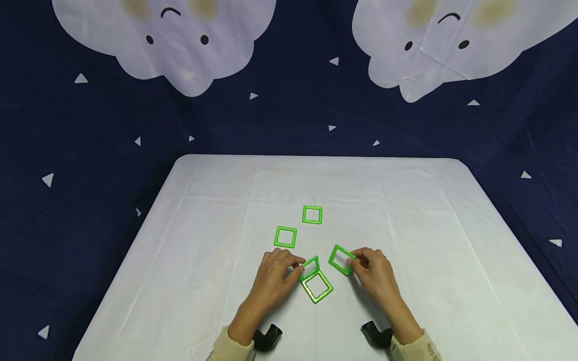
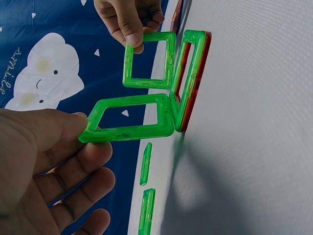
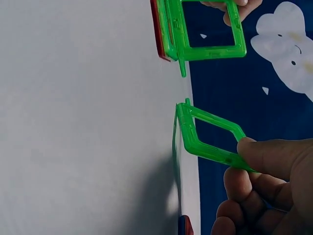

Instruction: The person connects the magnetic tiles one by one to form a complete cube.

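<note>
My left hand (image 1: 273, 276) pinches a green square frame tile (image 2: 142, 131) by one edge between thumb and fingers. That tile stands up from the edge of a flat-lying green square (image 1: 323, 296), which shows a red layer beneath it in the left wrist view. Across from it, my right hand (image 1: 375, 273) pinches another green square tile (image 3: 212, 153) by a corner, thumb on top. This one is tilted, a short gap to the right of the joined pair in the head view. The other fingers of both hands curl loosely.
Two loose green squares lie farther back on the white table, one nearer (image 1: 276, 236) and one beyond it (image 1: 304, 214). Black camera mounts sit at my left wrist (image 1: 268, 338) and right wrist (image 1: 377, 335). A dark blue cloud-print cloth (image 1: 293, 120) hangs behind the table.
</note>
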`<state>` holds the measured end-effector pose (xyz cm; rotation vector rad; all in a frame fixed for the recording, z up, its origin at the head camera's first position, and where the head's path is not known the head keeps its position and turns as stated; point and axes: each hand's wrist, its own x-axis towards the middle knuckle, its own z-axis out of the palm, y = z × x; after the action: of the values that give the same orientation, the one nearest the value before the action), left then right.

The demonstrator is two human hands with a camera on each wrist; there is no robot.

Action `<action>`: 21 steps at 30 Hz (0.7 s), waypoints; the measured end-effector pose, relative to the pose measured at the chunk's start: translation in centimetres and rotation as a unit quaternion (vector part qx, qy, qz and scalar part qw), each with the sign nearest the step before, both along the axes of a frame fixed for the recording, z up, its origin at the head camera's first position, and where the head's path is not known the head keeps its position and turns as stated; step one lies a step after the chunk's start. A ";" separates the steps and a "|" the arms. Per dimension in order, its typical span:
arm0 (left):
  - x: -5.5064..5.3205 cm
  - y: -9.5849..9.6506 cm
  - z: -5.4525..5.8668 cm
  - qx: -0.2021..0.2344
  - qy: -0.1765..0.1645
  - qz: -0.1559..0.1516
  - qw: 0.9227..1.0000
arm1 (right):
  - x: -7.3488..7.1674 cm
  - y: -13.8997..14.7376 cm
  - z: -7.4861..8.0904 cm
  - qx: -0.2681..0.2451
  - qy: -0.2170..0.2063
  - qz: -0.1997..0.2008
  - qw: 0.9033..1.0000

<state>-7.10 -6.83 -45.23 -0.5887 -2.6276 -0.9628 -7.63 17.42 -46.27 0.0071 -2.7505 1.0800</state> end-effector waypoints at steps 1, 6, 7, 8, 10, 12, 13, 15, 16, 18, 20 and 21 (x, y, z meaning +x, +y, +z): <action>0.0 0.0 0.0 0.001 0.000 -0.001 1.000 | 0.0 -0.1 0.0 0.002 0.003 0.002 1.000; 0.0 0.0 0.0 0.001 0.004 -0.001 1.000 | 0.1 -0.5 -0.2 0.003 0.034 0.012 0.999; 0.0 0.0 0.0 0.001 0.004 -0.001 1.000 | 0.1 -0.6 -0.2 0.003 0.042 0.014 0.999; 0.0 0.0 0.0 0.001 0.004 0.000 1.000 | 0.2 -0.6 -0.2 0.004 0.049 0.016 0.999; 0.0 0.0 0.0 0.000 0.004 0.000 1.000 | 0.3 -0.8 -0.2 0.007 0.055 0.016 0.998; 0.0 0.0 0.0 0.001 0.006 -0.001 1.000 | 0.4 -1.0 -0.2 0.006 0.051 0.015 0.999; 0.0 0.0 0.0 0.002 0.006 -0.002 1.000 | 0.5 -1.0 -0.2 0.007 0.047 0.014 0.999; 0.0 0.0 0.0 0.000 0.009 -0.003 1.000 | 0.7 -1.2 -0.2 0.005 0.039 0.014 0.999; 0.0 0.0 0.0 0.000 0.011 -0.004 1.000 | 0.7 -1.2 -0.2 0.003 0.038 0.014 0.999; 0.0 0.0 0.0 -0.002 0.016 -0.004 1.000 | 0.9 -1.3 -0.2 0.001 0.039 0.014 0.999; 0.0 0.0 -0.1 -0.003 0.019 -0.004 1.000 | 1.0 -1.5 -0.2 0.002 0.044 0.014 0.999; 0.0 0.1 -0.1 -0.005 0.022 -0.003 1.000 | 1.0 -1.5 -0.3 0.004 0.045 0.014 0.999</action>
<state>-7.11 -6.78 -45.32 -0.6131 -2.5951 -0.9295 -6.60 15.90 -46.53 0.0919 -2.6820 1.0498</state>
